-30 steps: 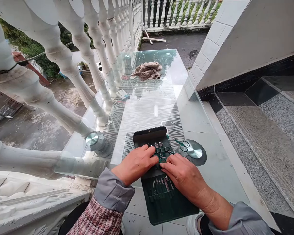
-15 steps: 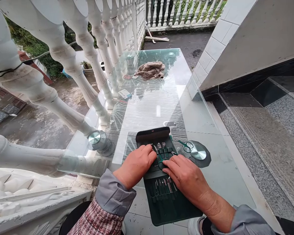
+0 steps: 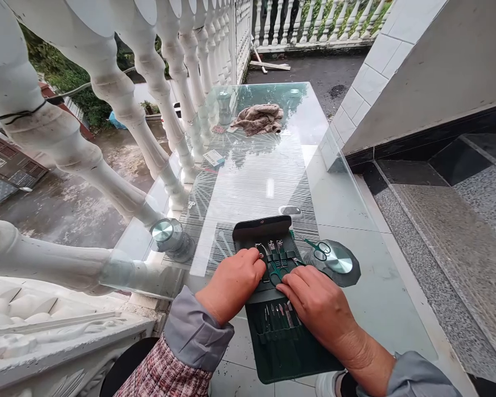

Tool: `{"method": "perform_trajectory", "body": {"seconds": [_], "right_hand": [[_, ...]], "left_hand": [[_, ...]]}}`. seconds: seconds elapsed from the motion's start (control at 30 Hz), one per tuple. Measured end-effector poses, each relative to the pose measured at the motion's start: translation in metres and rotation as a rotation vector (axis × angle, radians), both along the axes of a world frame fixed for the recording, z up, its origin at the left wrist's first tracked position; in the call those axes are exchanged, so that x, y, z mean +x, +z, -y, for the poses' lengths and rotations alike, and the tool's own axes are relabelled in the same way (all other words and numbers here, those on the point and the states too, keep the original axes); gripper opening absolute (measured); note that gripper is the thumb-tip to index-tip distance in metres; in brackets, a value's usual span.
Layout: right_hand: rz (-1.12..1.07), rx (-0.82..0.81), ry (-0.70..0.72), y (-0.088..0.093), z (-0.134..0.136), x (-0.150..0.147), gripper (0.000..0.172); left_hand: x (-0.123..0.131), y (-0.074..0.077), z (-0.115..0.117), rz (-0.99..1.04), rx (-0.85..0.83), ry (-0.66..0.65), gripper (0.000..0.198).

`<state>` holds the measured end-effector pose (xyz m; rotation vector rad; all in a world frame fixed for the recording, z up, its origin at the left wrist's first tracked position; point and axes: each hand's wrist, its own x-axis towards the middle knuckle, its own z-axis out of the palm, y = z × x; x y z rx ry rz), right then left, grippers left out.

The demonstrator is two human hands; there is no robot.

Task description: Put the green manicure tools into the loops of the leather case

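An open dark green manicure case (image 3: 300, 355) lies near the glass table's front edge. Two nail clippers (image 3: 275, 252) and green-handled scissors (image 3: 276, 273) are in its upper part. Several slim metal tools (image 3: 279, 314) sit in a row of slots lower down. My left hand (image 3: 236, 281) is closed over the case's left edge, its fingertips beside the clippers. With fingers pinched together, my right hand (image 3: 320, 303) is at the loops of the scissors; its grip is partly hidden. A second pair of green-handled scissors (image 3: 319, 249) rests on the glass right of the case.
The glass table (image 3: 339, 212) runs away from me along a white balustrade (image 3: 128, 102). A crumpled brown cloth (image 3: 258, 119) lies toward its far end, and a small box (image 3: 214, 158) nearer on the left. A white-and-grey object (image 3: 290, 211) is beyond the case. Stone steps (image 3: 430, 215) rise at right.
The right fingertips have shifted slightly down, uncovering more of the scissors' loops in the case. The left fingers have drawn back a little, showing more of the clipper side. The view has moved slightly.
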<state>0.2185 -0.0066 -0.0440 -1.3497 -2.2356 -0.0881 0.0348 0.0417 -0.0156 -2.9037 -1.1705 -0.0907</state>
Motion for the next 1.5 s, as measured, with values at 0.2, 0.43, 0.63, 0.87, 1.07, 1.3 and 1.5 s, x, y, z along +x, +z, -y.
{"method": "perform_trajectory", "body": {"seconds": [0.2, 0.43, 0.63, 0.87, 1.07, 1.3, 1.5], "right_hand": [[-0.118, 0.013, -0.053, 0.007, -0.005, 0.004, 0.014], [-0.146, -0.055, -0.083, 0.008, -0.016, 0.0, 0.016], [-0.148, -0.14, -0.022, 0.01, -0.014, -0.01, 0.017], [-0.064, -0.183, 0.038, 0.007, -0.013, -0.013, 0.024], [-0.071, -0.163, 0.069, 0.007, -0.01, -0.009, 0.024], [0.059, 0.009, 0.052, 0.005, -0.007, -0.015, 0.029], [0.093, 0.064, 0.108, 0.007, -0.009, -0.013, 0.027]], "left_hand": [[0.003, -0.001, 0.01, 0.036, 0.096, -0.019, 0.015], [-0.002, -0.001, 0.017, 0.128, 0.13, -0.016, 0.016], [-0.005, 0.001, 0.014, 0.161, 0.137, 0.056, 0.008], [-0.005, -0.009, 0.002, 0.142, 0.289, -0.223, 0.018], [-0.003, -0.014, -0.002, 0.091, 0.279, -0.238, 0.02], [-0.002, -0.013, 0.0, 0.112, 0.255, -0.216, 0.019], [-0.002, -0.014, 0.0, 0.135, 0.264, -0.212, 0.02]]}}
